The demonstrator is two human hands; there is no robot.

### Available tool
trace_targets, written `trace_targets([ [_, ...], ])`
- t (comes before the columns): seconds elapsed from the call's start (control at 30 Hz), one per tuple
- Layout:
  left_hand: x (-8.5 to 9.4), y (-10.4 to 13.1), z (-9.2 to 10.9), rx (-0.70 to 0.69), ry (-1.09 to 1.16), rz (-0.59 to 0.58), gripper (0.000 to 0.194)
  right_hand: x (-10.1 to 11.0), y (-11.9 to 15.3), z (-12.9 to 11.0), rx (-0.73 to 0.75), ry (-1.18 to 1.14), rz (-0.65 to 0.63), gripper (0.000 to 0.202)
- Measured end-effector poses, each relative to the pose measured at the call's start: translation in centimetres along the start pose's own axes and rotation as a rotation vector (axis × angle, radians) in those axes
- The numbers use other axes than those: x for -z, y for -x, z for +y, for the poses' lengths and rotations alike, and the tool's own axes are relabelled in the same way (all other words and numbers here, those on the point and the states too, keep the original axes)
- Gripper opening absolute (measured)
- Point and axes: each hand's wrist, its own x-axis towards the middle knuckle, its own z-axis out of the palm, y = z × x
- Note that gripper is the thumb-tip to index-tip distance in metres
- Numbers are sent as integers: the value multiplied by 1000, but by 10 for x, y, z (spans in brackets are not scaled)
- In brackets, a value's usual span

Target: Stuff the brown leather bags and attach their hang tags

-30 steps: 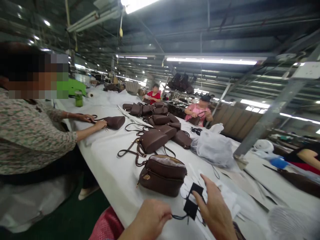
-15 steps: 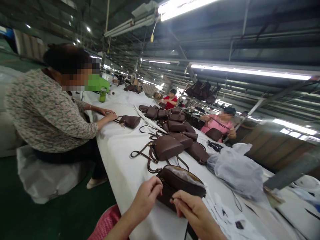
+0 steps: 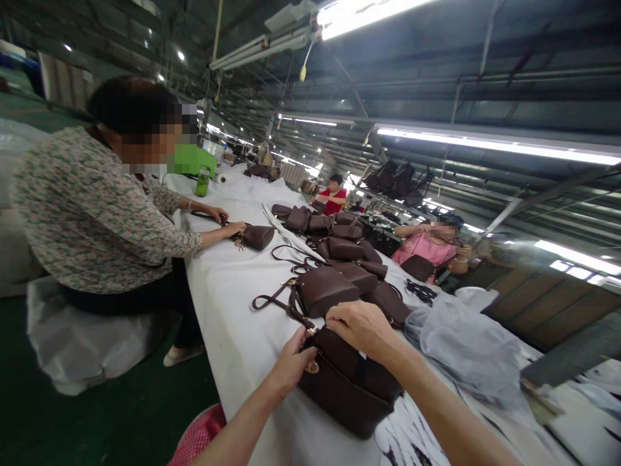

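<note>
Gripping the dark brown bag [image 3: 352, 391] at its left end with the left hand [image 3: 291, 362], beside a round gold charm [image 3: 312, 367]. Curling the right hand [image 3: 361, 325] over its top; impossible to tell whether pinching anything. Lying at the near end of the white table [image 3: 228, 291], inside its left edge. Now reaching farther over the top than before. Smooth, leathery, round-cornered, close to other brown bags [image 3: 327, 290].

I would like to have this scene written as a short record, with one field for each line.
near bag: dark brown, on white table
left hand: at the bag's left end, beside gold charm
right hand: fingers bent over the bag's top
beyond: heaped brown bags
right side: crumpled translucent plastic
left neighbour: person in floral top, hands at another brown bag
</note>
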Motion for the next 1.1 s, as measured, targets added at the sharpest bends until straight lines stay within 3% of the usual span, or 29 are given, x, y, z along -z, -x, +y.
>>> trace_targets([
  [0.23, -1, 2, 1, 83, 118, 46, 45, -10, -12, 6, -71, -235, 54, 23],
  [0.43, -2, 3, 5, 79, 101, 59, 41, -16, -16, -3, -65, -151, -47, 22],
  [0.67, -1, 3, 3, 89, 154, 57, 47, -15, -23, -13, -87, -29, -25, 25],
  [0.87, -1, 1, 0, 88, 203, 49, 40, -8, -25, -18, -125, 75, -168, 25],
  [1.1, -3, -9, 2, 43, 151, 153, 38, -3, -32, -28, -133, 172, -264, 24],
])
